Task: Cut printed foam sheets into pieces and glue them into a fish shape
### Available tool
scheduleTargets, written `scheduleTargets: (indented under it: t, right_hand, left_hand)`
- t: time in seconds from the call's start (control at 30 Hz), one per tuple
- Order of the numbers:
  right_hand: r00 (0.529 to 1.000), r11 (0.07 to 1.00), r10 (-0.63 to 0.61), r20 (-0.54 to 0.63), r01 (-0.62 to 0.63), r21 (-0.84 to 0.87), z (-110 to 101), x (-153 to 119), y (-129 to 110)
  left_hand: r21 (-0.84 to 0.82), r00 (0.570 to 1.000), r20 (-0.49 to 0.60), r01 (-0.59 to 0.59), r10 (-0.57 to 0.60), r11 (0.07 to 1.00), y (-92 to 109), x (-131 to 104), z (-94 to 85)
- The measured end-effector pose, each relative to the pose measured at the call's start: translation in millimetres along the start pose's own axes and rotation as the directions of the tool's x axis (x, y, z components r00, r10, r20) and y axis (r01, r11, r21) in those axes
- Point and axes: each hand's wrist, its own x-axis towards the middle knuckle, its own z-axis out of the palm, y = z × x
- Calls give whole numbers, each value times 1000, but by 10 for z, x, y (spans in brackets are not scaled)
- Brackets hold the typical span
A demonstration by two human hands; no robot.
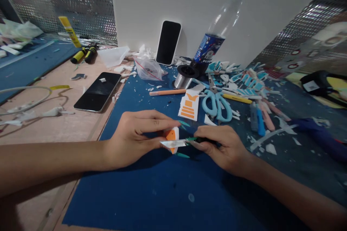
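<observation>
Over the blue mat (146,198), the left hand (143,130) pinches an orange-and-white piece (171,134); the right hand (223,148) is clamped around a knife (192,139), its blade (173,144) crossing before the piece. Beyond lie a card (188,107) and scissors (216,101); farther back stand a bottle (209,47) and a phone (168,43).

Left grip (143,131) and right grip (221,148) face inward, 2 pinches.

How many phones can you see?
2. One phone lies on the pink board, left of the blue mat; the other phone stands by the white wall. More could be hidden under the clutter.
</observation>
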Motion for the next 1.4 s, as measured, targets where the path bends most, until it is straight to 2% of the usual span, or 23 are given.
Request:
scheduleTargets:
  t: [0.47, 0.6, 0.73, 1.03, 1.23, 1.4]
  right_hand:
    - [1000, 1000, 10, 18, -10, -3, 9, 0, -4]
    - [1000, 1000, 3, 11, -3, 5, -1, 2, -18]
    - [1000, 1000, 26, 14, -26, 0, -21, -3, -10]
    - [1000, 999, 24, 8, -24, 35, 16, -11, -7]
    - [999, 999, 36, 2, -36, 33, -22, -8, -13]
    - [999, 998, 37, 30, -38, 40, -20, 2, 2]
  left_hand:
    - [-15, 997, 73, 9, -8, 1000, 2, -4, 10]
    - [-39, 997, 71, 1, 1, 999, -3, -14, -7]
    - [7, 998, 49, -31, 31, 999, -9, -8, -26]
    - [-10, 995, 96, -27, 27, 1000, 15, -18, -6]
    - [25, 996, 42, -73, 72, 997, 8, -18, -20]
    - [4, 995, 82, -53, 53, 999, 25, -15, -9]
